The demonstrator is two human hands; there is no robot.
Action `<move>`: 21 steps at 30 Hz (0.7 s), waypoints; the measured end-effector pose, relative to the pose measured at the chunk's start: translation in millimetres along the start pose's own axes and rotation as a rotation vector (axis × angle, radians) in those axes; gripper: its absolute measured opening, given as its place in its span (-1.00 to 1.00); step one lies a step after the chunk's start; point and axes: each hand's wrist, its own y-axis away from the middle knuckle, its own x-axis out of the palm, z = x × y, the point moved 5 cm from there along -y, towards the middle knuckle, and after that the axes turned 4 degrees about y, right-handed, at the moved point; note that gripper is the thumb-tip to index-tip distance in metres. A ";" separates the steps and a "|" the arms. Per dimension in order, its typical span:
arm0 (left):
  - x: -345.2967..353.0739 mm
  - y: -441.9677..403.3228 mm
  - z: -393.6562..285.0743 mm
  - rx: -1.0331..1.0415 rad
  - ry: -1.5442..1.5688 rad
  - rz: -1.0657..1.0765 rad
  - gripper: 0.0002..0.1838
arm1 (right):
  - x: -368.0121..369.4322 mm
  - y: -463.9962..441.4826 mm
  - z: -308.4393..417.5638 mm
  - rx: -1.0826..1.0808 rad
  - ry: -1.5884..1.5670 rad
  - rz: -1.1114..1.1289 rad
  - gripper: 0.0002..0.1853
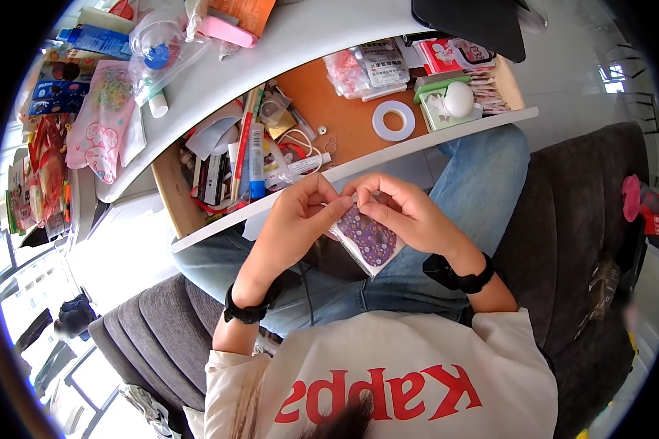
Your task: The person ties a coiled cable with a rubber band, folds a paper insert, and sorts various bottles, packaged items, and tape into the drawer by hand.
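Note:
Over my lap, just in front of the open drawer's front edge, I hold a small clear plastic packet [372, 240] with a purple, flower-patterned piece and a white backing inside. My left hand [298, 218] pinches its upper left corner between thumb and fingers. At the top edge, the thumb and bent fingers of my right hand [411, 217] are closed on it too. Both sets of fingertips nearly meet there, and they hide the packet's upper end. The rest of the packet hangs down, tilted, towards my jeans.
The open drawer [359, 173] holds a tape roll [393, 121], a blue-capped tube [256, 161], pencils, a green-and-white box [447, 106] and cotton swabs [488, 91]. Above it, the white desk [220, 80] carries plastic bags and a black object [476, 22]. A grey sofa [578, 219] surrounds me.

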 end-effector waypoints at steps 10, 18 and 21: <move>3.3 -0.2 -1.6 -0.036 0.010 -0.015 -0.89 | -1.9 -1.5 2.5 0.019 0.068 0.026 -0.93; 8.5 -0.6 -3.5 0.169 -0.317 -0.131 -0.85 | -13.3 -12.4 -17.4 0.111 0.065 -0.216 -0.90; 10.8 -0.2 -3.0 0.236 -0.355 -0.172 -0.83 | -14.9 -13.1 -24.0 0.088 0.124 -0.208 -0.87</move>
